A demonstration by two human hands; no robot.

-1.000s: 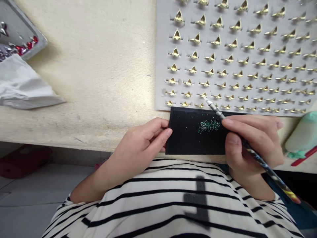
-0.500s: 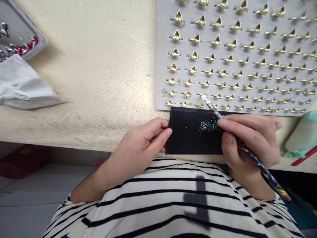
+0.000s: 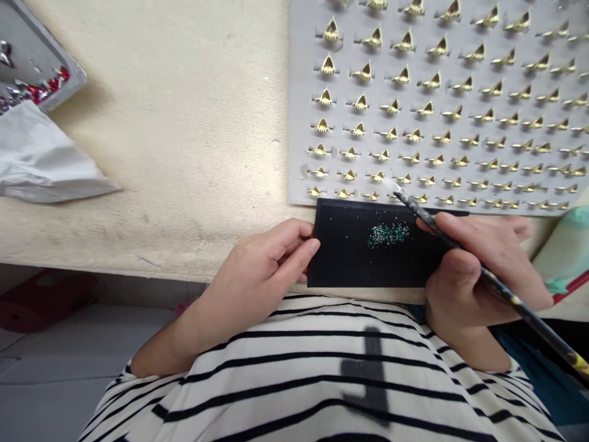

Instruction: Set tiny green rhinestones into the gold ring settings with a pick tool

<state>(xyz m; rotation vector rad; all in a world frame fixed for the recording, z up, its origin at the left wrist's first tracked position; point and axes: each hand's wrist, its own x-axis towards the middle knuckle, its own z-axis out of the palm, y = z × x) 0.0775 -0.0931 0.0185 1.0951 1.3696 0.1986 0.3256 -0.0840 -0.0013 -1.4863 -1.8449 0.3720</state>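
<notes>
My left hand pinches the left edge of a flat black tray between thumb and fingers. Tiny green and clear rhinestones lie in a loose patch on the tray, with a few scattered around. In my right hand is a dark, mottled rhinestone picker pen, held between thumb and fingers over the tray's right part. Its white tip points at the lowest rows of gold ring-like pieces on a pale board. Whether the tip carries a stone, or touches a piece, I cannot tell.
A grey tray with red and silver stones stands at the upper left, beside crumpled white paper. At the right edge lie a pale green bottle-like object and a red stick. The table's front edge runs near my body.
My right hand has shifted right and drawn the pen back, its tip sliding slightly right along the low rows. More of the stone patch shows. My left hand and the black tray stay put.
</notes>
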